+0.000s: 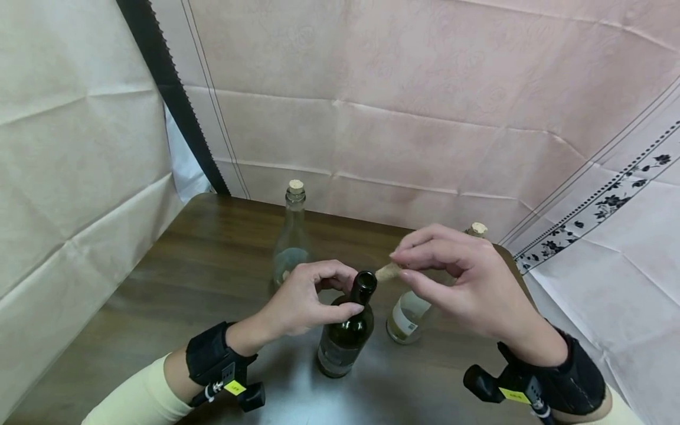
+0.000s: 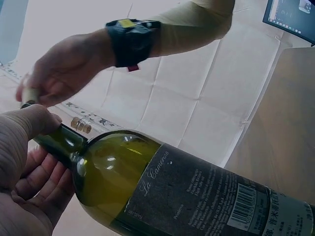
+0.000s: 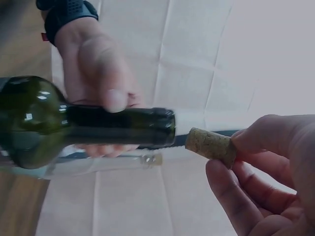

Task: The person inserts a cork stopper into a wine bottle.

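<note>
A dark green wine bottle with a dark label stands on the table, its mouth uncovered. My left hand grips its neck, thumb on the near side and fingers behind. Between thumb and fingertips my right hand pinches a cork. In the right wrist view the cork is tilted and a small gap separates it from the mouth of the bottle. The left wrist view shows the bottle's label and the left thumb across the neck.
Behind the left hand stands a clear corked bottle. A clear bottle with a pale label stands to the right, partly hidden by the right hand. Another cork shows behind that hand. Pale cloth hangs along the wooden table's back edge.
</note>
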{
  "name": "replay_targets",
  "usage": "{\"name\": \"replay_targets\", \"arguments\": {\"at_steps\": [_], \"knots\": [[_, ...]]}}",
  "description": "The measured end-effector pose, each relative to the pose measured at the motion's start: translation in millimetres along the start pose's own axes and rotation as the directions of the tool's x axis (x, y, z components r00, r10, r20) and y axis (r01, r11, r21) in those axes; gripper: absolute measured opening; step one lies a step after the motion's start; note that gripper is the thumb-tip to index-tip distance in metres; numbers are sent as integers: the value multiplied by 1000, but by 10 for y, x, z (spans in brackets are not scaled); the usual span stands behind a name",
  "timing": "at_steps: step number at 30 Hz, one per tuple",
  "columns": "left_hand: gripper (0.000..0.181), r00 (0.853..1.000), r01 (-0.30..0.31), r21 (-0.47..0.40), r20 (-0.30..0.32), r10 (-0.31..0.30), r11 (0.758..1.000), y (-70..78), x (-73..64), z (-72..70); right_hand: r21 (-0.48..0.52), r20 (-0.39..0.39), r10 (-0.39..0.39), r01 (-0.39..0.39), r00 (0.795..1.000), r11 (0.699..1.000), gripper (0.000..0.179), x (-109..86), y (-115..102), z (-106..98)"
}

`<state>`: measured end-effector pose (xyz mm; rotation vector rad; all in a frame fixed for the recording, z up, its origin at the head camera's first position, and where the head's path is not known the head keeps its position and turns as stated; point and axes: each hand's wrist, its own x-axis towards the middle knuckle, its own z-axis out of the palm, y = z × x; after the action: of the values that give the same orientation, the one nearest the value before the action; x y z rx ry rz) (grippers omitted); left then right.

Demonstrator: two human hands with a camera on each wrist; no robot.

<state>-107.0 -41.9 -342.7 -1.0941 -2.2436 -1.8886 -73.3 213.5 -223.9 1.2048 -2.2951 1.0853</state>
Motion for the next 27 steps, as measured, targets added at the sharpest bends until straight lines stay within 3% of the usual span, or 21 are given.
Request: {"name": "replay_targets", "arguments": {"at_steps": [7,16,27], "knots": [[29,1000,-11,10,6,11,1000,-27,-12,5,-25,122,-26,29,992,999,35,192,-49,27],[29,1000,-29,18,5,29,999,-48,-7,0,-77,209,-80,98,975,992,29,340,-65,53],[29,999,-39,13,6,38,999,-76,-17,6,-162,256,-123,168,959,972,30,365,-76,110]]}}
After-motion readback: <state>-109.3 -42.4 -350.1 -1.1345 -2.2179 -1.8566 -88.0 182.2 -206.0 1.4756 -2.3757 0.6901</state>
